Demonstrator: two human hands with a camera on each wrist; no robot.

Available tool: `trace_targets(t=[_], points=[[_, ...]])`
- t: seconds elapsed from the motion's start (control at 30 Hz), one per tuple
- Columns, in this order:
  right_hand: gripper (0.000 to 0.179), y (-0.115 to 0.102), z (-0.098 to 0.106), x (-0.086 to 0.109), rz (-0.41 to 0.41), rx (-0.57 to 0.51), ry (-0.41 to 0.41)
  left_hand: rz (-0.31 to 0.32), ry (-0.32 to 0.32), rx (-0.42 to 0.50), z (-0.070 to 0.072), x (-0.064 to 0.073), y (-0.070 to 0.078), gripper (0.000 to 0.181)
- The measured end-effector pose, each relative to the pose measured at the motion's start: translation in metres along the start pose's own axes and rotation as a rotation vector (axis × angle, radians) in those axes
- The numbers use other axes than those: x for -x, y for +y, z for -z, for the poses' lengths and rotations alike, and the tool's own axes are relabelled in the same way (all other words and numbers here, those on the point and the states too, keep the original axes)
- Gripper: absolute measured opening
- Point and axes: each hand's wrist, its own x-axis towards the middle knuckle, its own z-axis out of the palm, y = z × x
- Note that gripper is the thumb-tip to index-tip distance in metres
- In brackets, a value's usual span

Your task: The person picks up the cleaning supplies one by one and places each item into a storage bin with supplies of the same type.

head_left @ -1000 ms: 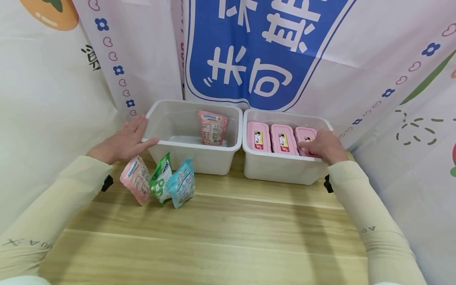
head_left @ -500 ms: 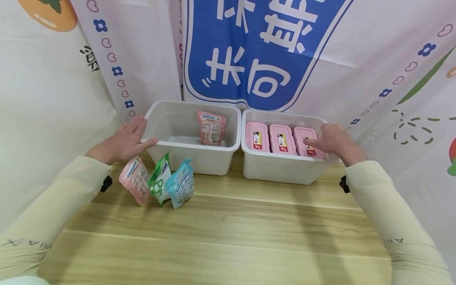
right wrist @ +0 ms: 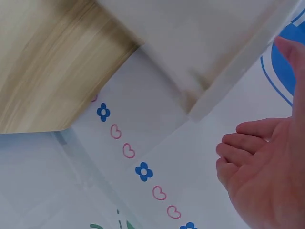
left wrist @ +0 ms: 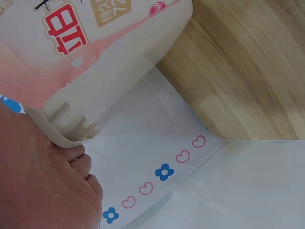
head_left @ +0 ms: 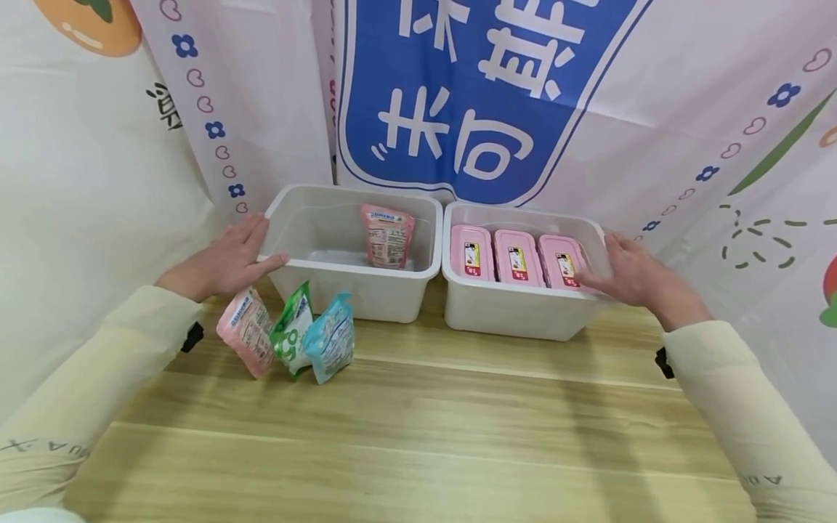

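My left hand grips the left corner of a white plastic bin, thumb over the front rim. The left wrist view shows its fingers bent under the rim. Inside this bin a pink pouch stands upright. My right hand is beside the right end of a second white bin, its thumb overlapping the front rim. In the right wrist view its fingers are loosely extended, apart from the rim, holding nothing. Three pink-lidded boxes stand in a row in that bin.
In front of the left bin stand a pink pouch, a green-and-white pouch and a light blue pouch, close together on the wooden table. Printed cloth hangs behind the bins and along both sides.
My right hand has drawn back from the rightmost pink-lidded box, moving right and out past the bin's end. The left hand has stayed on its bin.
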Motion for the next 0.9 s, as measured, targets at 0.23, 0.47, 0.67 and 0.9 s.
trace_targets(t=[0.23, 0.47, 0.67, 0.9], points=[[0.110, 0.013, -0.011, 0.005, 0.047, 0.020, 0.036, -0.002, 0.010, -0.011, 0.000, 0.000, 0.000, 0.098], [0.108, 0.022, -0.024, 0.012, 0.031, 0.032, -0.002, -0.004, 0.013, -0.020, -0.001, 0.000, 0.000, 0.098], [0.103, 0.025, -0.035, 0.012, 0.036, 0.047, -0.012, -0.008, 0.014, -0.019, -0.002, -0.001, 0.000, 0.097], [0.100, 0.027, -0.042, 0.012, 0.052, 0.038, -0.006, -0.010, 0.011, -0.021, 0.000, -0.001, 0.002, 0.097]])
